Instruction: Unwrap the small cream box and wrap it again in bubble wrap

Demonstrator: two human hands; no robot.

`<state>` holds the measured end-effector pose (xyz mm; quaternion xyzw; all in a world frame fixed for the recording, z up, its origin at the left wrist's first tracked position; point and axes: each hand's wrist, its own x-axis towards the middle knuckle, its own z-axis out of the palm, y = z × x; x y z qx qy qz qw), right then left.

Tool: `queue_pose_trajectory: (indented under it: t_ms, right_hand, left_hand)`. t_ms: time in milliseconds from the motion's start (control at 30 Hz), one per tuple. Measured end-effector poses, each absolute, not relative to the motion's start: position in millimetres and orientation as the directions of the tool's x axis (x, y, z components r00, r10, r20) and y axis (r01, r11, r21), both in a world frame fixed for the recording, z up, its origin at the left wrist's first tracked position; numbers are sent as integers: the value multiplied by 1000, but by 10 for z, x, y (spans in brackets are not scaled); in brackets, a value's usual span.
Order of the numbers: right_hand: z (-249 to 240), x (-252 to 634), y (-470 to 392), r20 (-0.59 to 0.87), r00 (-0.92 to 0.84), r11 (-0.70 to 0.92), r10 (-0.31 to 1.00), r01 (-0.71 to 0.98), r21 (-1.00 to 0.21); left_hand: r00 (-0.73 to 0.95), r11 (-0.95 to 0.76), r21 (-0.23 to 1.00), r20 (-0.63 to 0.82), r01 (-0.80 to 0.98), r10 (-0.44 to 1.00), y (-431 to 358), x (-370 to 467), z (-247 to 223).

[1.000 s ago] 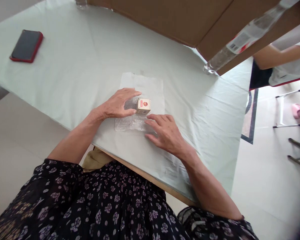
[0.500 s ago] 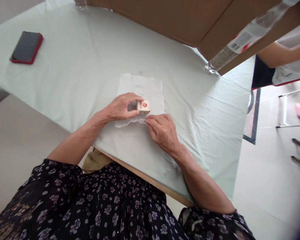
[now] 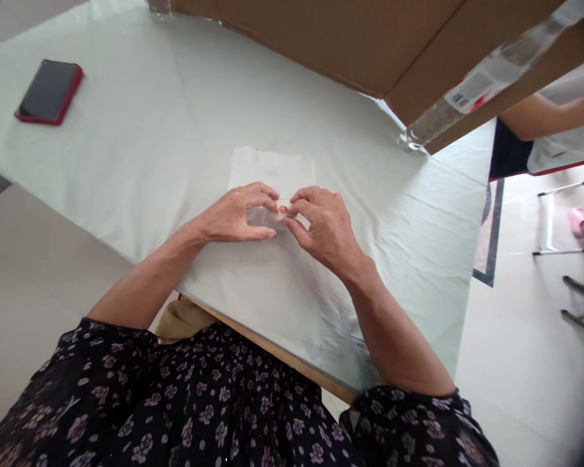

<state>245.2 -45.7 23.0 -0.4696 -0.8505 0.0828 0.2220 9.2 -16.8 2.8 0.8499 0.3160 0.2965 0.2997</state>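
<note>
A small cardboard box (image 3: 283, 209) with a red round print lies on a translucent white plastic wrapping sheet (image 3: 272, 162), whose near part is folded up over the box. My left hand (image 3: 241, 213) curves around the box's left side, its fingertips against it and the thumb along the near side. At the right, my right hand (image 3: 321, 220) pinches the folded sheet over the box between thumb and fingers. Most of the box is hidden by my fingers and the sheet.
A phone in a red case (image 3: 50, 91) lies at the table's far left. A big cardboard box (image 3: 311, 39) stands at the back, with a clear plastic bottle (image 3: 467, 91) by its right side. Another person's arm (image 3: 545, 117) shows at the right, above metal stool legs (image 3: 564, 251).
My right hand has moved up and left, bringing the sheet's near edge over the small box. My left thumb has shifted toward me, off the box's near top edge.
</note>
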Motion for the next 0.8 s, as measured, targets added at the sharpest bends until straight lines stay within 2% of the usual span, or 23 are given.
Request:
queue_pose_trajectory:
  t_ms: [200,267,533,800]
  right_hand:
    - [251,2517,-228,195,-520,515,831,589,-623]
    - [214,2517,-186,194,-521,496,831,537,-682]
    - [19,2474,-269,285,-420,478,862,483,-733]
    - [-11,2455,-296,290,-387,460,875,479,-748]
  left_hand:
    - [481,-587,708,385,394,788,-221,192,-33]
    - [467,-578,722,390,379,794,-231,204,-16]
    - [449,-476,806,300,351,841,-246,216,36]
    - [428,-405,859,253,314,868,-248,208,22]
